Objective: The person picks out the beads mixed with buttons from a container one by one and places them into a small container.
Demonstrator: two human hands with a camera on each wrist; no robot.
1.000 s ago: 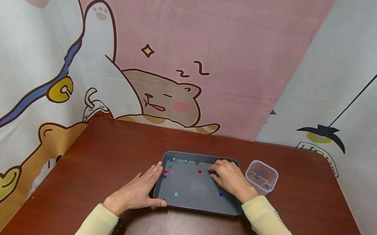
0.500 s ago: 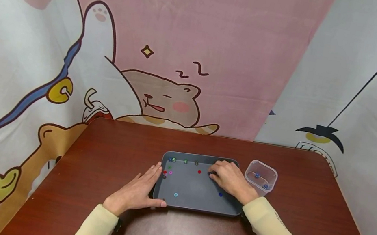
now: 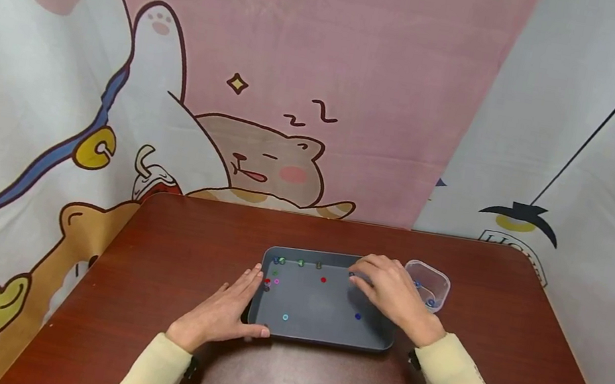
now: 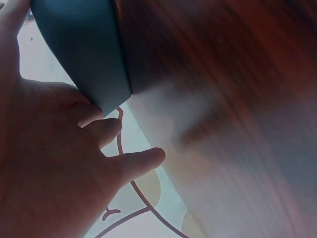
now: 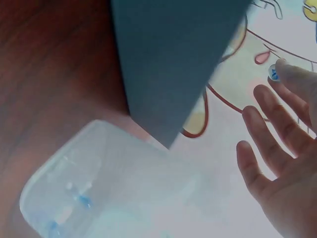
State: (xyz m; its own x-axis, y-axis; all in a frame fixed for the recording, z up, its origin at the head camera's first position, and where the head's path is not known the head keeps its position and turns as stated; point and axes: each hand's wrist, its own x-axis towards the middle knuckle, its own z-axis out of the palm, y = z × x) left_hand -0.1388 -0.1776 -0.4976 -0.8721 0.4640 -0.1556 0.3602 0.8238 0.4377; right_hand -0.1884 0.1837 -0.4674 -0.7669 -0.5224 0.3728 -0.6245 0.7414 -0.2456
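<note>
My right hand [image 3: 390, 294] is above the right part of a shallow grey tray [image 3: 317, 321]. Between thumb and index finger it pinches a clear marble with a blue swirl [image 5: 273, 73]; the other fingers are spread. My left hand [image 3: 222, 313] rests along the tray's left side, fingers straight and thumb at the front corner. Inside the tray, several marbles [image 3: 300, 263] line the back edge. A red piece [image 3: 323, 280], a dark blue piece [image 3: 357, 317], a light blue ring [image 3: 285, 317] and a pink ring [image 3: 276, 281] also lie there.
A clear plastic box [image 3: 431, 280] stands just right of the tray, holding blue-swirled marbles [image 5: 83, 199]. Both stand on a reddish-brown wooden table [image 3: 204, 236]. Behind it hangs a cartoon-printed cloth [image 3: 406, 100].
My right hand has risen from the tray floor and shifted slightly right, with the blue-swirled marble now showing at its fingertips. The left hand stays at the tray's side.
</note>
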